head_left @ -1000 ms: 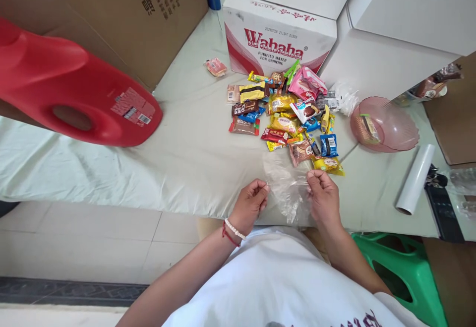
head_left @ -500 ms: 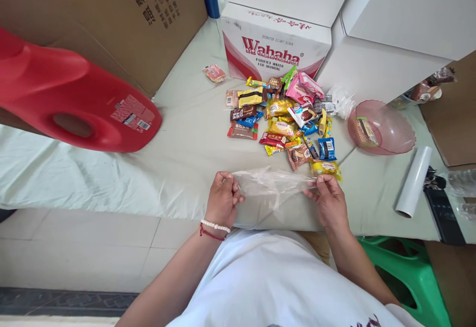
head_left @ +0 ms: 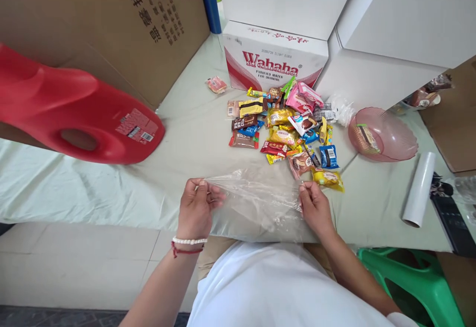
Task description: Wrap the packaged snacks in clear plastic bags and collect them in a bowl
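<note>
A thin clear plastic bag (head_left: 256, 200) is stretched between my two hands over the front edge of the table. My left hand (head_left: 197, 205) pinches its left end between thumb and forefinger, the other fingers behind the film. At the opposite end my right hand (head_left: 315, 208) is closed on the plastic. Just beyond the bag lies a pile of wrapped snacks (head_left: 280, 137) in yellow, red, brown, blue and pink packets. Nearest to my right hand is a yellow packet (head_left: 327, 178). One pink packet (head_left: 216, 85) lies apart at the back left.
A pink clear bowl (head_left: 401, 138) holding a packet stands right of the pile, with a white roll (head_left: 419, 188) in front. A red jug (head_left: 104, 118) stands at left. A Wahaba-like printed "Wahaha" carton (head_left: 275, 59) is behind; a green stool (head_left: 412, 277) is below right.
My left hand has moved left, drawing the crumpled plastic bag out wide. My right hand shifted right, then back a little, still gripping it. The snacks stay in place.
</note>
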`<state>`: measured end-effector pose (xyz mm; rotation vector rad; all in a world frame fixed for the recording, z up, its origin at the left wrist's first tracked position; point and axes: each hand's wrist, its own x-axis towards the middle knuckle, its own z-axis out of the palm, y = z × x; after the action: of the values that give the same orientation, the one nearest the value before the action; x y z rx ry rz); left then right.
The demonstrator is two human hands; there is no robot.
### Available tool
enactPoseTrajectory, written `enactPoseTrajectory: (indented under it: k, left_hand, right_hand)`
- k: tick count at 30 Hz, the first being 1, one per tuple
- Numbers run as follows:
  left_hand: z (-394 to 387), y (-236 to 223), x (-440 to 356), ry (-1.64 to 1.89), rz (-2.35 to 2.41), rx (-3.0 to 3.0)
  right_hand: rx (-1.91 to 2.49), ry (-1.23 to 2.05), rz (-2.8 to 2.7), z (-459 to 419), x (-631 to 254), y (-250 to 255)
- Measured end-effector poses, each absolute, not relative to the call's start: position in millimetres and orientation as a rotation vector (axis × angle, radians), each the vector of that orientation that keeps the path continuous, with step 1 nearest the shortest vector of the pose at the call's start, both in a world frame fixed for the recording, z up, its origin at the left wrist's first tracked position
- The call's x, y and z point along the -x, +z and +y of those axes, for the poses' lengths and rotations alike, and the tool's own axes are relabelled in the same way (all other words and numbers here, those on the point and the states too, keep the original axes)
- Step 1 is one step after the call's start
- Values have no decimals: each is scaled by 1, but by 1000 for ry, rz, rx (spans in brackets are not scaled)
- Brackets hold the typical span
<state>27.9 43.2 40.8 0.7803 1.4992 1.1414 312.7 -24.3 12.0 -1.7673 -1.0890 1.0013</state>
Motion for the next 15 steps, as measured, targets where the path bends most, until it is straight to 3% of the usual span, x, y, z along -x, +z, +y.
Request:
enactPoseTrajectory:
  k: [3, 8, 10, 12, 15]
  left_hand:
    - [45, 40, -27, 1060, 1603, -959]
    - [44, 26, 9, 494, 1699, -1592]
    - [40, 22, 17, 439, 1732, -1738]
    - [35, 23, 16, 603, 1838, -1809]
    - [33, 35, 3, 1134, 1955, -1938]
  right_hand:
    - [1829, 831, -1180, -21, -318, 10]
    - [1969, 455, -1478, -17, -333, 1]
    - [1986, 377, -1547, -18, -334, -3]
    - [1995, 325, -1584, -18, -333, -6]
    - [1999, 277, -1607, -18, -328, -7]
